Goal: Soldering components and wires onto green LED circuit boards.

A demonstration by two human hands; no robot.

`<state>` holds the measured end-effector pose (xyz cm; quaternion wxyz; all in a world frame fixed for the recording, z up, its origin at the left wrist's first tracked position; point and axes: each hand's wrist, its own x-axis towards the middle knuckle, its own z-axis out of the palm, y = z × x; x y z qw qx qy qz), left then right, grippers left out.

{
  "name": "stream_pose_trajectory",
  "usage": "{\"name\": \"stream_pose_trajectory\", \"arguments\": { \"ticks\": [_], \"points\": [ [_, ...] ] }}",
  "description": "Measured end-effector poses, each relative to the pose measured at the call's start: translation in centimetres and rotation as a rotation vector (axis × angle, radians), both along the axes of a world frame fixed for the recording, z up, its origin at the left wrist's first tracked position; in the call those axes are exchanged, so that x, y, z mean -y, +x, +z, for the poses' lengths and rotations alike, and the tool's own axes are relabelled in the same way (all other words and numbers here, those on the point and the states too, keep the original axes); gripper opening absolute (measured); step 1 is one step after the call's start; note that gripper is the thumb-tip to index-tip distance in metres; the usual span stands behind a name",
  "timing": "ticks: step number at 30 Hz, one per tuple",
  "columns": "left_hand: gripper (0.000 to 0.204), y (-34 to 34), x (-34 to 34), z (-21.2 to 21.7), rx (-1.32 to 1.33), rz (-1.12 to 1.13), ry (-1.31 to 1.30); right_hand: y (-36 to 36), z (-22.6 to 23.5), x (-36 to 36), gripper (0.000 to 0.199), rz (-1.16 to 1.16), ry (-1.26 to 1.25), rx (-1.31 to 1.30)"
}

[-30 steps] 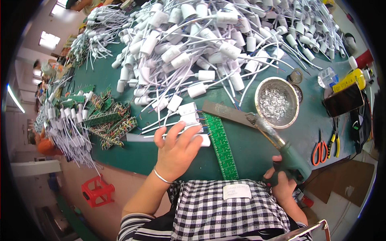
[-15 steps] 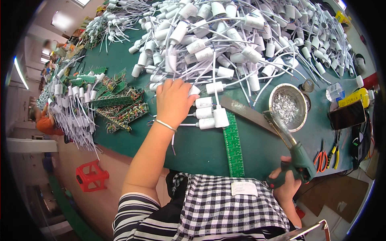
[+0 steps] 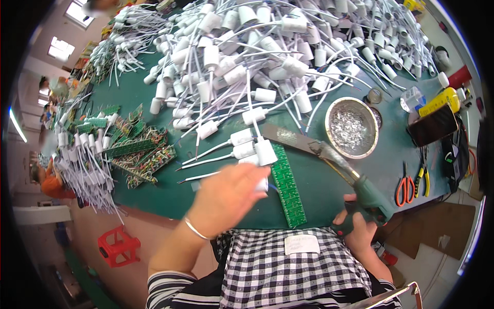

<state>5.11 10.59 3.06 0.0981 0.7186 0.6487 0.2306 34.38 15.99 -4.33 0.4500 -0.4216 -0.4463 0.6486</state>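
Observation:
My left hand [image 3: 226, 195], blurred by motion, is closed around a white cylindrical lamp socket [image 3: 263, 186], whose blue wire reaches toward a green circuit board strip [image 3: 291, 201]. Just beyond the hand lie several white sockets [image 3: 241, 137] in a row, cables pointing left; another white socket [image 3: 266, 153] rests across their ends by the top of the strip. In my right hand [image 3: 359, 232] is a green soldering gun [image 3: 374, 199], gripped by its handle. Its metal front end reaches a flat metal bar [image 3: 293, 139]; I cannot tell whether they touch.
A large pile of white sockets [image 3: 236, 74] covers the far side. Circuit boards with wires [image 3: 136, 149] lie left. At right are a bowl [image 3: 330, 129] of shiny metal bits, orange-handled pliers [image 3: 405, 190], yellow-handled cutters [image 3: 422, 181] and a dark phone [image 3: 433, 127]. A red stool [image 3: 119, 247] stands on the floor.
My left hand has come from the pile's edge toward me and right, bringing a white socket beside the board strip. My right hand keeps its hold on the soldering gun. The whole view has shifted slightly.

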Motion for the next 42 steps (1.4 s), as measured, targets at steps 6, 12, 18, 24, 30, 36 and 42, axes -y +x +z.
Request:
{"name": "stream_pose_trajectory", "arguments": {
  "ticks": [6, 12, 18, 24, 30, 36, 42],
  "points": [
    [0.019, 3.4, 1.1, -6.1, 0.073, 0.262, -0.081, 1.4, -0.7, 0.7, 0.043, 0.104, -0.028, 0.044],
    [0.010, 3.5, 0.3, -7.2, 0.115, 0.312, 0.041, 3.0, -1.1, 0.6, 0.043, 0.292, -0.087, 0.082],
    [0.011, 4.1, 0.1, -7.1, 0.058, 0.393, 0.071, 2.6, -0.4, 0.8, 0.035, 0.323, -0.063, 0.135],
    [0.012, 4.0, -0.6, -7.5, -0.018, 0.470, 0.115, 2.8, -0.8, 0.1, 0.018, 0.525, 0.298, 0.419],
    [0.011, 3.6, -0.8, -7.8, 0.044, 0.475, 0.058, 3.2, -1.4, 1.0, 0.022, 0.539, 0.231, 0.488],
    [0.010, 3.5, -0.7, -7.6, 0.094, 0.470, 0.017, 1.7, -1.5, 0.4, 0.019, 0.508, 0.520, 0.517],
    [0.010, 3.4, -0.8, -7.7, 0.104, 0.476, 0.012, 1.4, -1.6, 0.5, 0.014, 0.490, 0.647, 0.594]
  ]
}}
